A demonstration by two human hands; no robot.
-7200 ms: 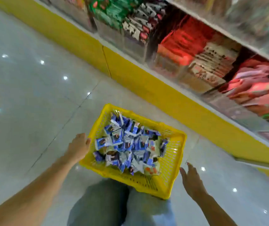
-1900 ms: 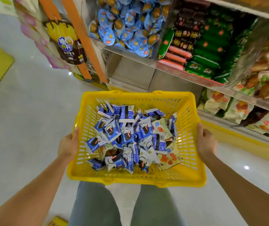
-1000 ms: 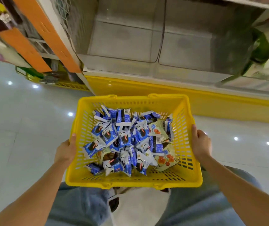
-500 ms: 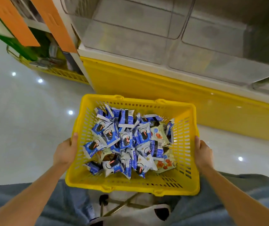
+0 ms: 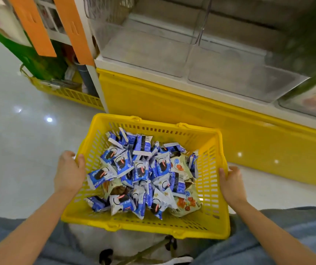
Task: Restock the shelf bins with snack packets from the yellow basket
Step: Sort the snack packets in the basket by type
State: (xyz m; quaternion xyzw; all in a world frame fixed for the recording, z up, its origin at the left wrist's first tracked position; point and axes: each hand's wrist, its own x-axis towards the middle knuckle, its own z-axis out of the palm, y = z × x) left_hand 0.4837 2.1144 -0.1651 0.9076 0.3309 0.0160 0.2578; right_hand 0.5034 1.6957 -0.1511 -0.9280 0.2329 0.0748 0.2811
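A yellow plastic basket (image 5: 208, 229) sits low in front of me, filled with several blue and white snack packets (image 5: 140, 169) and a few pale packets with orange print (image 5: 185, 204). My left hand (image 5: 69, 172) grips the basket's left rim, thumb hooked over the edge. My right hand (image 5: 231, 183) grips the right rim the same way. Above the basket, two clear shelf bins stand without packets: a left bin (image 5: 143, 52) and a right bin (image 5: 235, 73).
A yellow shelf base (image 5: 191, 109) runs under the bins. Orange uprights (image 5: 73, 27) and a low yellow wire rack (image 5: 67, 92) stand at the left. A stool's white seat (image 5: 134, 247) and my jeans-clad knees (image 5: 287, 236) lie below the basket. Glossy floor tiles (image 5: 19, 150) spread to the left.
The basket has come down from chest height to just above the floor by the shelf base. Both hands stay on its rims. My view has dropped toward the bottom bins.
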